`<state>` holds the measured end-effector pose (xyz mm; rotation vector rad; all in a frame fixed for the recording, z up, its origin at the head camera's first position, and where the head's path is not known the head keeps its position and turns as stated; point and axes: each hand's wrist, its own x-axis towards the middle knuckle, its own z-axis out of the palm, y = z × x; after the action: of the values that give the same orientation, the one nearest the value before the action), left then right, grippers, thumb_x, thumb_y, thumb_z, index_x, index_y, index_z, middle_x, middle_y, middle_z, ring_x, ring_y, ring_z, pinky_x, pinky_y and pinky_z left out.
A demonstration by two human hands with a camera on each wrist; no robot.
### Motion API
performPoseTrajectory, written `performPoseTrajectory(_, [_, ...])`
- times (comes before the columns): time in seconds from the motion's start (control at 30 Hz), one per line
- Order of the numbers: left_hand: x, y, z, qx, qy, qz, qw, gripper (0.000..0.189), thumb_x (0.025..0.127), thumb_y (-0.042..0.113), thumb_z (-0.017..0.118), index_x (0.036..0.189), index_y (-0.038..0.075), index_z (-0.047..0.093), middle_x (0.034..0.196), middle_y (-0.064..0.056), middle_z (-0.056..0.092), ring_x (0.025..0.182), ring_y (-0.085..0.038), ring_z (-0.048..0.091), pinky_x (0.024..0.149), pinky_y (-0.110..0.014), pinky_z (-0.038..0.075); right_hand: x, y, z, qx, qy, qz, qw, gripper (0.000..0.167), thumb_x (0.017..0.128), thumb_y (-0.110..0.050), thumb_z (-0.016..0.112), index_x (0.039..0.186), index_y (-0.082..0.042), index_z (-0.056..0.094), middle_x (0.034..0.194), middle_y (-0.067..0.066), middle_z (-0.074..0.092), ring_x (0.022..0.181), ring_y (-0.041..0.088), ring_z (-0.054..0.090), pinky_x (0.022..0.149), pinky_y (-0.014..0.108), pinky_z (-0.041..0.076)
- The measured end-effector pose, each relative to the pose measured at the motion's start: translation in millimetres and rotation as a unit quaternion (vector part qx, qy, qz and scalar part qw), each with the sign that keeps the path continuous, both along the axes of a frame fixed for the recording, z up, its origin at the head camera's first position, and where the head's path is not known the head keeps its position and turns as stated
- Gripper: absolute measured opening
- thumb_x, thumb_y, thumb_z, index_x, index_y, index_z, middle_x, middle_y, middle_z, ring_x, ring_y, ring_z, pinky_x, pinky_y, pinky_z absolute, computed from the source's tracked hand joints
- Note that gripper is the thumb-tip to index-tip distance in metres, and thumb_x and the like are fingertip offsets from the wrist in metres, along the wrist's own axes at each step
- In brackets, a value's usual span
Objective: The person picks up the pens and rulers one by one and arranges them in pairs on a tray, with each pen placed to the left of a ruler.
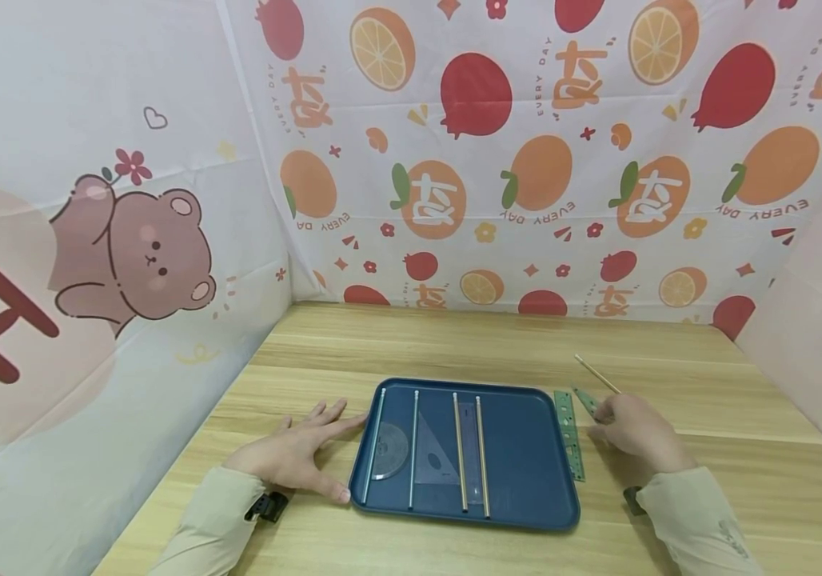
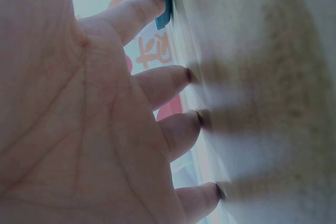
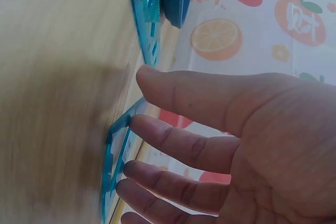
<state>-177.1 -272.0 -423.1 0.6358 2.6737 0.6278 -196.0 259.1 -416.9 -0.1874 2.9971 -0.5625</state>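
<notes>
Fingers spread, my left hand (image 1: 296, 454) lies at the left side of a dark blue tray (image 1: 526, 456), its thumb and forefinger at the rim. In the left wrist view, a fingertip meets the tray's edge (image 2: 161, 3). My right hand (image 1: 637, 432) is over a green set square (image 1: 587, 402) right of the tray. The right wrist view shows its fingers loosely extended, fingertips at the set square (image 3: 108, 166), thumb apart from them. A green ruler (image 1: 569, 436) lies along the tray's right edge. Beyond the right hand lies a wooden pencil (image 1: 598, 374), partly hidden.
Inside the tray lie a clear protractor (image 1: 391, 452), a clear set square (image 1: 434, 464), a clear ruler (image 1: 470, 440), two blue-green pencils (image 1: 413, 448) and two gold pencils (image 1: 483, 456). Printed cloths (image 1: 540, 240) hang around the wooden table (image 1: 411, 344).
</notes>
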Motion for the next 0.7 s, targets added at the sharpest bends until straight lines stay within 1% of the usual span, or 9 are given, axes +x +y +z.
performPoseTrajectory(0.07, [0.0, -0.2, 0.0, 0.0, 0.001, 0.0, 1.0, 0.118, 0.07, 0.064, 0.094, 0.168, 0.037, 0.036, 0.18, -0.021, 0.016, 0.164, -0.057, 0.009, 0.114, -0.092, 0.0, 0.0, 0.2, 1.0, -0.001, -0.004, -0.008, 1.0, 0.036, 0.092, -0.021, 0.083, 0.111, 0.008, 0.076, 0.111, 0.026, 0.077, 0.101, 0.04, 0.073, 0.093, 0.062, 0.058])
performPoseTrajectory(0.13, [-0.1, -0.3, -0.1, 0.0, 0.001, -0.001, 1.0, 0.118, 0.07, 0.064, 0.094, 0.168, 0.036, 0.036, 0.18, -0.021, 0.016, 0.164, -0.057, 0.009, 0.114, -0.092, 0.0, 0.1, 0.4, 1.5, -0.003, -0.007, -0.014, 0.9999, 0.035, 0.091, -0.019, 0.084, 0.111, 0.008, 0.075, 0.111, 0.026, 0.077, 0.101, 0.039, 0.072, 0.093, 0.062, 0.058])
performPoseTrajectory(0.33, [-0.8, 0.4, -0.7, 0.0, 0.001, -0.002, 1.0, 0.118, 0.07, 0.064, 0.094, 0.168, 0.036, 0.036, 0.18, -0.021, 0.017, 0.164, -0.057, 0.009, 0.113, -0.093, 0.001, -0.5, 1.8, 0.2, 0.007, -0.008, -0.023, 0.9997, 0.032, 0.091, -0.018, 0.085, 0.109, 0.006, 0.075, 0.11, 0.025, 0.076, 0.102, 0.041, 0.072, 0.09, 0.06, 0.058])
performPoseTrajectory(0.57, [-1.3, 0.1, -1.0, 0.001, -0.004, 0.003, 1.0, 0.118, 0.069, 0.063, 0.095, 0.168, 0.037, 0.036, 0.18, -0.02, 0.017, 0.165, -0.055, 0.008, 0.114, -0.093, 0.0, -1.5, 2.7, -0.2, 0.009, -0.011, -0.029, 0.9995, 0.03, 0.091, -0.019, 0.084, 0.106, 0.005, 0.074, 0.107, 0.023, 0.075, 0.1, 0.039, 0.071, 0.088, 0.059, 0.058])
performPoseTrajectory(0.7, [-1.3, -0.2, -1.1, 0.002, -0.002, 0.003, 1.0, 0.118, 0.069, 0.063, 0.095, 0.168, 0.037, 0.037, 0.18, -0.02, 0.017, 0.165, -0.056, 0.008, 0.114, -0.093, 0.0, -1.7, 3.0, -1.0, 0.014, -0.008, -0.025, 0.9995, 0.028, 0.092, -0.019, 0.084, 0.105, 0.003, 0.074, 0.107, 0.022, 0.076, 0.1, 0.04, 0.071, 0.088, 0.059, 0.058])
